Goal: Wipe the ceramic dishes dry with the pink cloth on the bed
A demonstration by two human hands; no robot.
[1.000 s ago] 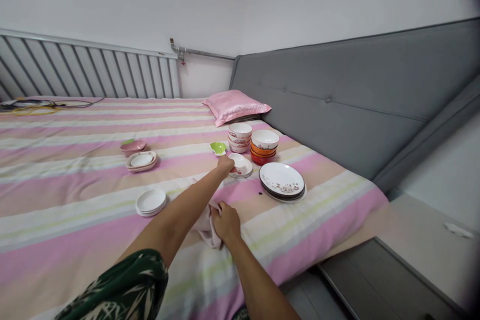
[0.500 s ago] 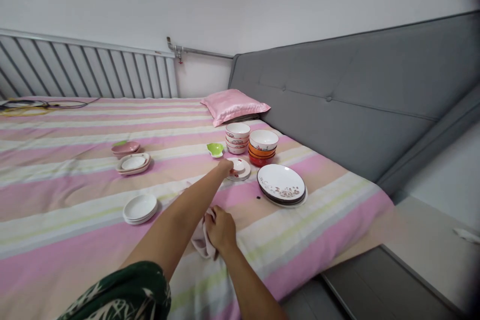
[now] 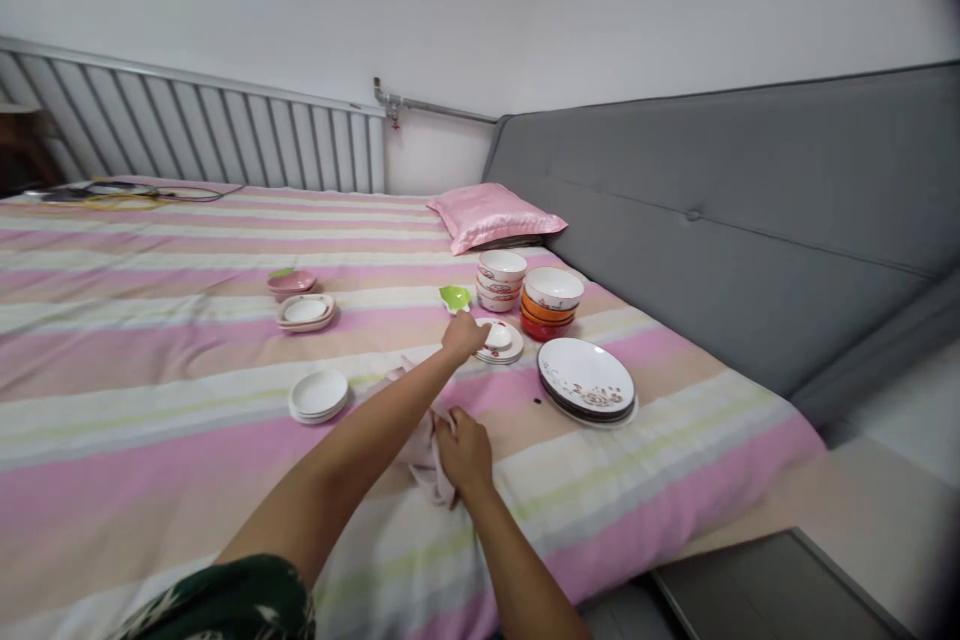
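My left hand (image 3: 465, 334) reaches forward, its fingers closed at the near-left edge of a small white dish (image 3: 499, 334). That dish rests on a short stack of small patterned plates (image 3: 508, 354). Lower down, my right hand (image 3: 466, 452) grips a crumpled pale pink cloth (image 3: 426, 468), part of which lies behind my left forearm. Just beyond my left hand is a green leaf-shaped dish (image 3: 454, 298). Behind the plates stand a stack of white patterned bowls (image 3: 501, 268) and a stack of white, orange and red bowls (image 3: 551, 303).
Large dark-rimmed plates (image 3: 586, 375) are stacked at the right. White saucers (image 3: 319, 392), oval dishes (image 3: 306, 314) and pink dishes (image 3: 292, 284) sit at the left. A pink pillow (image 3: 495, 214) lies by the grey headboard (image 3: 712, 180); cables (image 3: 142, 194) are at the far left.
The view has swung left, so everything appears shifted right. My left hand stays at the small white dish, and my right hand keeps hold of the cloth, which looks more spread out.
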